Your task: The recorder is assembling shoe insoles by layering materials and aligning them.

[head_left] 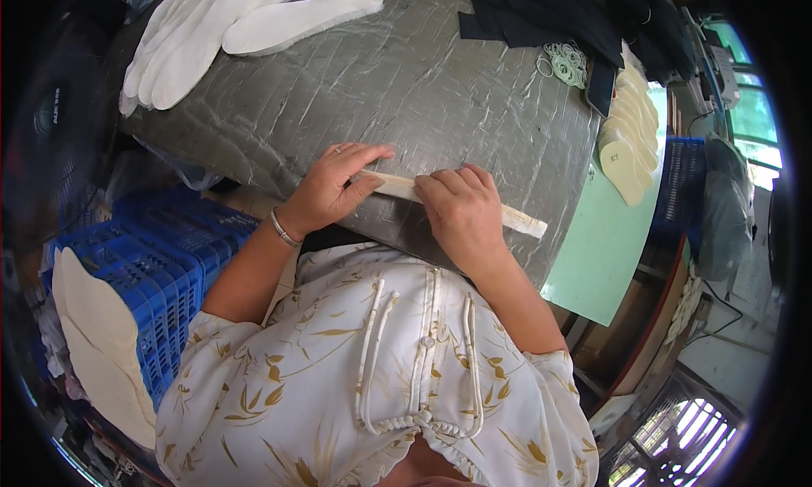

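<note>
The pale strip (pixel 524 222) lies before you near the front edge of the grey bench (pixel 397 89), slanting from its far end at your left to its nearer end at your right. Your right hand (pixel 463 212) is bent across it around the middle, the fingers curled and grasping it, so one length shows between your two hands and another runs out past the little-finger side. Your left hand (pixel 334 187) is at the strip's left end: the thumb is right by that end, while the forefinger reaches out above the bench, well parted from the thumb, so those fingers are not closed around anything. At the far left of the bench you have a pile of white sole-shaped pieces (pixel 186 47). Far right are dark cloth pieces (pixel 541 13), with a bundle of pale cord (pixel 565 64) near them. Beyond the bench's right side, cream sole-shaped pieces (pixel 626 165) overlap in a row by a green sheet (pixel 600 267). Low on your left stands a blue crate (pixel 169 292), with large cream pieces (pixel 97 343) beside it
</note>
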The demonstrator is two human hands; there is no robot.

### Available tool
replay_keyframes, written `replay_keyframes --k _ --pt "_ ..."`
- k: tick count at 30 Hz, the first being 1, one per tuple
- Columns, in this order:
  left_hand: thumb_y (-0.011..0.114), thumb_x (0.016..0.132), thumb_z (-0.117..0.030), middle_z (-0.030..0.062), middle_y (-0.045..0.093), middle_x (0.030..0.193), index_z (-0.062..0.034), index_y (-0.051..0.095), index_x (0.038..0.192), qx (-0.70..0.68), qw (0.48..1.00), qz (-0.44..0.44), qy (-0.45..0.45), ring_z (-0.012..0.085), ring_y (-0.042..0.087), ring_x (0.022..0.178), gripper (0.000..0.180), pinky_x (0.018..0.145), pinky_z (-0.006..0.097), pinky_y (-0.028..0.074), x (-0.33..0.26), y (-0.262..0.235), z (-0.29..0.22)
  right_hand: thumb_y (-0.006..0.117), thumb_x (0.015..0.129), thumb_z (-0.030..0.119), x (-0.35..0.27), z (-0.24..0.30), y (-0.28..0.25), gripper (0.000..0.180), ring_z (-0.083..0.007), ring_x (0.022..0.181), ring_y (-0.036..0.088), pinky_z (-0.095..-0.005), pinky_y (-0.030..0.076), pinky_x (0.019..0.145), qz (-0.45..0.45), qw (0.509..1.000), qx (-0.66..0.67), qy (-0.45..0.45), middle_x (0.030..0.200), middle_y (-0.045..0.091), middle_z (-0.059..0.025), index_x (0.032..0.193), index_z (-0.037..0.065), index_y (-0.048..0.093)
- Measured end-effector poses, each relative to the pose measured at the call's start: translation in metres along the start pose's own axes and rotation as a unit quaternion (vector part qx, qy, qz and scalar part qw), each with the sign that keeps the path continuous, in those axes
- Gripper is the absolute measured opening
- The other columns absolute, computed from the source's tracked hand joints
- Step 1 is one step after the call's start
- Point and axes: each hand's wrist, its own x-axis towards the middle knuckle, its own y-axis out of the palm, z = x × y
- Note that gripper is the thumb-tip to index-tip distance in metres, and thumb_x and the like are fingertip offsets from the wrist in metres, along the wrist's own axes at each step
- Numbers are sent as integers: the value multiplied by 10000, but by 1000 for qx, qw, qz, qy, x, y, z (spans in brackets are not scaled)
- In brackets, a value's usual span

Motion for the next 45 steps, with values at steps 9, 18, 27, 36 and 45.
replay_keyframes --k 9,18,27,36,45 --pt "680 876 -24 131 690 1176 -8 696 1153 -3 1000 -12 6 254 626 1136 277 964 346 468 -13 -4 30 723 840 186 17 9 4 203 -241 797 649 -411 492 869 5 1000 8 29 867 671 -54 1012 83 700" --pt "784 827 -463 167 373 1534 -41 186 1572 -306 949 -38 -72 249 407 1372 1045 1113 388 322 20 7 0 629 971 119 42 -31 -45 170 -140 802 645 -242 494 750 -198 883 367 216 954 709 -64 1094 10 671" --pt "642 832 51 134 697 1029 18 696 1084 -66 987 -146 22 248 684 915 260 813 315 527 73 17 -62 506 1023 137 7 -73 -18 339 -241 1241 551 -435 389 1093 -216 619 738 162 1333 584 -117 1346 36 527" --pt "647 736 44 88 676 994 -72 722 1055 197 969 -115 93 283 632 891 348 822 374 480 76 3 -60 579 1010 183 -14 -85 -56 296 -222 1182 605 -346 437 1047 -300 818 436 227 1261 658 -121 1232 4 658" --pt "685 755 2 41 651 956 -83 715 1057 258 961 -45 93 250 609 896 315 839 396 444 72 21 -63 771 809 170 -2 -52 -42 216 -244 938 631 -496 397 1027 -153 982 95 59 987 685 -35 1009 94 745"
